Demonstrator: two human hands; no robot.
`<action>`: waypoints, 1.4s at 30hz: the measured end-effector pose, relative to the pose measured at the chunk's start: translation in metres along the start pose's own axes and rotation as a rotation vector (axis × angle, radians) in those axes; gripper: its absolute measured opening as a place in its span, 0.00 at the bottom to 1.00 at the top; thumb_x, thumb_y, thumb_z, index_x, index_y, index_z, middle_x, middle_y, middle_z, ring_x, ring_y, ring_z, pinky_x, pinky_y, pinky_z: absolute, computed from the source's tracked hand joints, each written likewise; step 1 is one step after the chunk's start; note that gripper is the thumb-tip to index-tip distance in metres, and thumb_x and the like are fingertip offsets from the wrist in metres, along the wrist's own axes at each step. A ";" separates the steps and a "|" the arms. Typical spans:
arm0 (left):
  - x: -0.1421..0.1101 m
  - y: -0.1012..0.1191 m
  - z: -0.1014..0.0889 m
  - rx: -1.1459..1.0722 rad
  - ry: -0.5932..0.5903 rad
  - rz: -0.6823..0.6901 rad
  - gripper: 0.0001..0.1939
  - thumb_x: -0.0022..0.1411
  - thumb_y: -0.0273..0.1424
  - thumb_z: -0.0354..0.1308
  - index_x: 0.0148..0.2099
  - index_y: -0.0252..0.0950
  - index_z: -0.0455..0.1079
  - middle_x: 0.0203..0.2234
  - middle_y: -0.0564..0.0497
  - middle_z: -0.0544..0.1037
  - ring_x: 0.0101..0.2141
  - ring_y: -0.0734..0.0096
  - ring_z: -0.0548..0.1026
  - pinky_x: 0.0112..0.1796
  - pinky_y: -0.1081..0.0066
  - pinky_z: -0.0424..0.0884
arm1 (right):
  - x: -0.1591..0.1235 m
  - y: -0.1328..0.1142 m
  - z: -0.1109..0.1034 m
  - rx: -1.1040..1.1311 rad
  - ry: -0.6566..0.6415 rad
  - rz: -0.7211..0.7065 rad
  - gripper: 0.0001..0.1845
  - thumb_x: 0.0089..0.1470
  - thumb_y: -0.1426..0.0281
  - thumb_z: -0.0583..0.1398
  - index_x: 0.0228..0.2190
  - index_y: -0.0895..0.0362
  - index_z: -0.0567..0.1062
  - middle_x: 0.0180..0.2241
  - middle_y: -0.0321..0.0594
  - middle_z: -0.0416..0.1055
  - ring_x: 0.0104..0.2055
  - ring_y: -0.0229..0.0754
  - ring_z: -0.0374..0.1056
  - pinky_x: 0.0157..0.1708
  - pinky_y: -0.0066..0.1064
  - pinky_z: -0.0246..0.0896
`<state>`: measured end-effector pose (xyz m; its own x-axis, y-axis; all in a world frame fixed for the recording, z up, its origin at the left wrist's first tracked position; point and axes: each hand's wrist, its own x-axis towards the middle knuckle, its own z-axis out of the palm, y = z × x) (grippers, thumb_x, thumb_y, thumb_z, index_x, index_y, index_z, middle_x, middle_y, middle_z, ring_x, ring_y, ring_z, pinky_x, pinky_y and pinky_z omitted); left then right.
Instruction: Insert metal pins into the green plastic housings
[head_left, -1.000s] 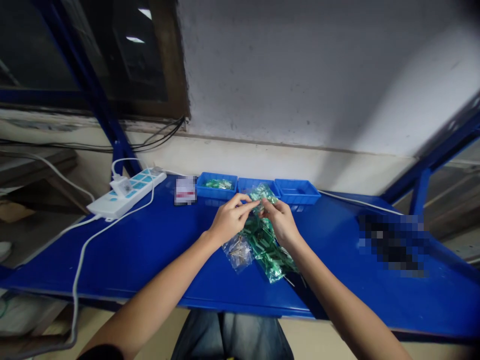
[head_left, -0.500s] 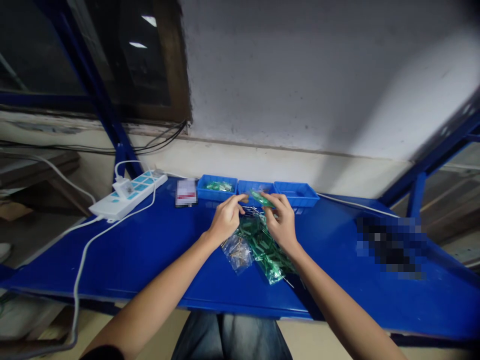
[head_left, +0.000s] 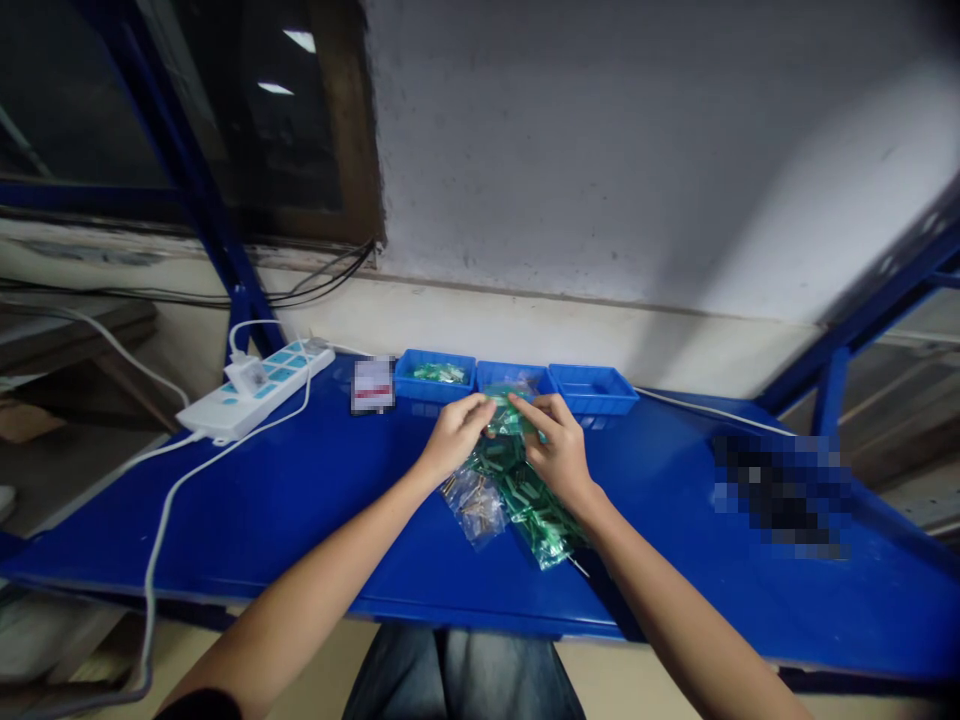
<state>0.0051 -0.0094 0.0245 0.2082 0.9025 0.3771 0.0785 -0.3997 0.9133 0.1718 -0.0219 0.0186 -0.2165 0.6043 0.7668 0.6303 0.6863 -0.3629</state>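
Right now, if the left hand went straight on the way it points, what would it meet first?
The left hand would first meet the green packet, right at its fingertips; next, probably the right hand, though depth is unclear.

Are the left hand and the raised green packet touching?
Touching: the head view shows the left hand pinching the raised green packet by its left edge.

From my single head-mounted view, I look forward and down over the near worktop (head_left: 300,500) toward the far wall (head_left: 600,150).
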 end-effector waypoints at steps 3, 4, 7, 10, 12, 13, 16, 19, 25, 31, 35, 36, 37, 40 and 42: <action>0.001 -0.001 -0.003 0.229 0.134 0.122 0.13 0.62 0.37 0.51 0.34 0.33 0.71 0.21 0.53 0.70 0.24 0.72 0.69 0.27 0.74 0.65 | 0.005 -0.005 -0.003 0.136 -0.024 0.088 0.24 0.48 0.80 0.50 0.42 0.52 0.76 0.37 0.42 0.64 0.39 0.42 0.64 0.36 0.34 0.62; 0.001 -0.002 -0.004 0.304 0.179 0.194 0.12 0.63 0.36 0.51 0.35 0.34 0.72 0.25 0.51 0.72 0.27 0.72 0.70 0.29 0.72 0.66 | 0.007 -0.006 -0.004 0.205 -0.016 0.165 0.20 0.49 0.78 0.51 0.38 0.53 0.77 0.37 0.42 0.65 0.38 0.43 0.64 0.34 0.33 0.62; 0.000 -0.003 -0.007 0.504 0.209 0.460 0.11 0.63 0.29 0.50 0.43 0.38 0.73 0.38 0.47 0.73 0.37 0.69 0.70 0.39 0.67 0.68 | 0.012 -0.007 -0.005 0.516 -0.051 0.475 0.13 0.53 0.65 0.54 0.29 0.56 0.76 0.31 0.41 0.67 0.31 0.41 0.64 0.25 0.30 0.58; -0.001 -0.003 -0.006 0.648 0.140 0.628 0.14 0.63 0.25 0.50 0.47 0.41 0.72 0.43 0.46 0.70 0.43 0.66 0.68 0.42 0.64 0.68 | 0.013 -0.007 -0.002 0.773 -0.127 0.668 0.20 0.53 0.55 0.54 0.23 0.58 0.72 0.22 0.37 0.66 0.23 0.38 0.61 0.21 0.28 0.54; -0.002 -0.001 -0.006 0.701 0.123 0.639 0.16 0.63 0.25 0.50 0.51 0.41 0.69 0.46 0.44 0.68 0.46 0.63 0.66 0.44 0.61 0.67 | 0.012 -0.006 0.000 0.752 -0.079 0.713 0.20 0.50 0.54 0.57 0.20 0.57 0.69 0.18 0.35 0.64 0.20 0.35 0.58 0.21 0.28 0.52; -0.002 0.000 -0.007 0.710 0.136 0.623 0.17 0.63 0.25 0.49 0.53 0.40 0.67 0.47 0.43 0.68 0.48 0.62 0.66 0.46 0.59 0.65 | 0.012 -0.006 0.001 0.705 -0.037 0.723 0.19 0.49 0.55 0.59 0.20 0.57 0.68 0.17 0.33 0.63 0.19 0.34 0.57 0.21 0.27 0.51; 0.000 0.003 -0.018 0.656 0.247 0.535 0.18 0.64 0.25 0.44 0.53 0.38 0.65 0.47 0.44 0.69 0.49 0.62 0.66 0.50 0.58 0.62 | 0.011 -0.001 0.000 0.572 0.080 0.696 0.17 0.49 0.56 0.59 0.21 0.57 0.67 0.17 0.32 0.63 0.19 0.34 0.55 0.20 0.27 0.50; 0.008 -0.001 -0.034 0.552 0.332 0.455 0.18 0.63 0.23 0.41 0.48 0.36 0.68 0.39 0.48 0.75 0.43 0.65 0.70 0.47 0.62 0.65 | 0.016 0.004 -0.003 0.430 0.137 0.581 0.16 0.52 0.58 0.57 0.24 0.58 0.71 0.19 0.33 0.63 0.21 0.35 0.57 0.23 0.28 0.52; 0.013 -0.014 -0.037 0.624 0.166 0.281 0.19 0.58 0.21 0.42 0.45 0.35 0.71 0.30 0.51 0.77 0.38 0.65 0.72 0.44 0.64 0.64 | 0.068 -0.008 -0.009 0.117 0.320 0.262 0.13 0.56 0.64 0.54 0.34 0.55 0.77 0.24 0.37 0.62 0.27 0.38 0.59 0.30 0.32 0.57; 0.009 -0.015 -0.027 0.659 -0.033 0.263 0.22 0.58 0.20 0.40 0.51 0.34 0.68 0.30 0.50 0.77 0.36 0.66 0.72 0.42 0.66 0.65 | 0.121 -0.019 0.022 -0.022 0.174 0.075 0.17 0.58 0.70 0.51 0.48 0.53 0.71 0.38 0.44 0.63 0.35 0.41 0.64 0.38 0.37 0.61; 0.011 -0.018 -0.031 0.716 -0.062 0.244 0.19 0.53 0.18 0.42 0.38 0.34 0.72 0.30 0.48 0.76 0.34 0.64 0.72 0.39 0.66 0.66 | 0.110 -0.015 0.047 -0.135 -0.365 0.095 0.20 0.51 0.67 0.59 0.47 0.58 0.72 0.38 0.49 0.66 0.36 0.46 0.67 0.36 0.37 0.63; 0.012 -0.018 -0.033 0.727 -0.055 0.240 0.17 0.52 0.18 0.43 0.36 0.35 0.71 0.29 0.47 0.76 0.34 0.63 0.72 0.38 0.67 0.66 | 0.102 -0.014 0.047 -0.133 -0.424 0.111 0.18 0.53 0.66 0.58 0.46 0.58 0.72 0.37 0.49 0.68 0.36 0.47 0.68 0.36 0.38 0.63; 0.012 -0.017 -0.034 0.728 -0.052 0.236 0.17 0.53 0.19 0.43 0.35 0.35 0.71 0.29 0.48 0.75 0.33 0.64 0.72 0.37 0.67 0.66 | 0.091 -0.013 0.045 -0.122 -0.430 0.116 0.17 0.56 0.66 0.55 0.45 0.58 0.73 0.35 0.48 0.69 0.37 0.47 0.68 0.37 0.38 0.62; 0.011 -0.012 -0.037 0.677 -0.065 0.207 0.19 0.57 0.21 0.42 0.41 0.37 0.72 0.28 0.51 0.75 0.32 0.67 0.73 0.35 0.70 0.66 | 0.054 -0.007 0.027 -0.073 -0.297 0.140 0.18 0.58 0.67 0.51 0.48 0.58 0.70 0.35 0.46 0.72 0.39 0.46 0.68 0.40 0.38 0.61; 0.011 -0.009 -0.038 0.639 -0.080 0.165 0.21 0.58 0.22 0.41 0.46 0.39 0.72 0.26 0.53 0.75 0.30 0.68 0.73 0.34 0.71 0.66 | 0.031 -0.001 0.013 -0.043 -0.274 0.184 0.17 0.59 0.66 0.52 0.47 0.57 0.71 0.34 0.44 0.73 0.38 0.45 0.69 0.39 0.36 0.61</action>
<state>-0.0304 0.0105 0.0266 0.3368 0.8163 0.4693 0.5966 -0.5706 0.5643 0.1550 0.0013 0.0356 -0.2849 0.8067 0.5178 0.7070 0.5416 -0.4548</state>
